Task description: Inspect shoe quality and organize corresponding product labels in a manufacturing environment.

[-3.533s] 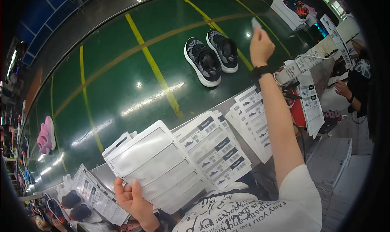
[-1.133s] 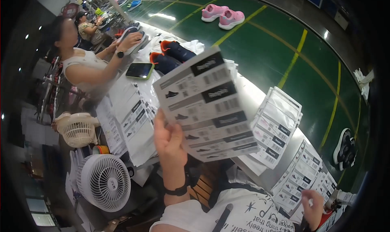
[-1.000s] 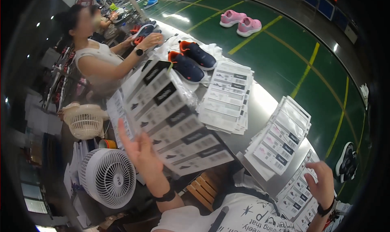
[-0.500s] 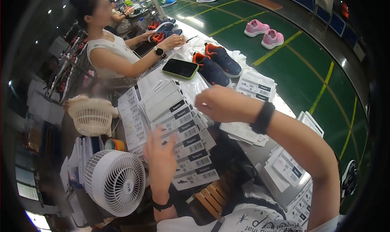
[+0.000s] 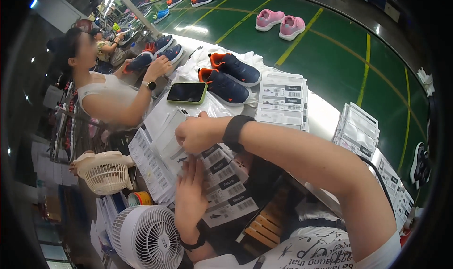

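My left hand [image 5: 191, 198] lies flat with fingers stretched out on a fanned row of printed white labels [image 5: 233, 189] with black bands. Just above it, my right hand [image 5: 200, 131] is closed, fingers curled in over the upper end of that row, beside a white label sheet [image 5: 165, 137]; whatever is between its fingertips is hidden. To their left sits a thick stack of printed sheets [image 5: 150, 167]. Beyond my right hand are a phone in a green case [image 5: 187, 92] and a pair of navy shoes with orange linings [image 5: 231, 82] on white wrapping.
Stacked labels [image 5: 281, 97] lie right of the shoes, with more [image 5: 357, 127] farther right. A white fan [image 5: 148, 240], a beige fan [image 5: 104, 172] and a tin [image 5: 140, 198] stand at the left. Across the table a person [image 5: 113, 92] handles navy shoes [image 5: 155, 52].
My right hand has moved left and down across the labels, close to my left hand. My left hand's spread fingers now rest flat on them. The view has shifted.
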### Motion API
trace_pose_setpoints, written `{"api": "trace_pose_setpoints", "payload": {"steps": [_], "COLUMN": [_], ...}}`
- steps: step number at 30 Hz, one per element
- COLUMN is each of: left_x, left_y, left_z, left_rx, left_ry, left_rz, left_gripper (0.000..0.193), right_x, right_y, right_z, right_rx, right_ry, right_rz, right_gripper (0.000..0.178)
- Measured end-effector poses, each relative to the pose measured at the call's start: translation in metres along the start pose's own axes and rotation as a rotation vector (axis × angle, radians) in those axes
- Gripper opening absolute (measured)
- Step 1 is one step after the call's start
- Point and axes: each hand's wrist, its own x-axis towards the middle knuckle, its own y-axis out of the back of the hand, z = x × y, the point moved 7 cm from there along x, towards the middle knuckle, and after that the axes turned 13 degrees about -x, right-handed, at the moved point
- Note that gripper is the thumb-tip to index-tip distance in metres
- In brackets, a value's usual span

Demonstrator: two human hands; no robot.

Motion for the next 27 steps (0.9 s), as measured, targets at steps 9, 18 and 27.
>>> {"api": "trace_pose_setpoints", "payload": {"steps": [9, 18, 27], "left_x": [0.028, 0.038, 0.046], "left_y": [0.005, 0.012, 0.016], "left_z": [-0.021, -0.046, -0.06], "left_rx": [-0.144, -0.019, 0.109], "left_ry": [0.372, 0.044, -0.013], "left_rz": [-0.359, 0.033, -0.009], "left_gripper": [0.048, 0.068, 0.067], "right_x": [-0.042, -0.078, -0.082], "right_y": [-0.001, 0.014, -0.026], "right_z": [-0.04, 0.005, -0.018], "right_rx": [-0.139, -0.233, -0.381], "right_ry": [0.247, 0.102, 0.225], "right_rz": [0.062, 0.214, 0.525], "right_gripper": [0.026, 0.033, 0.023]}}
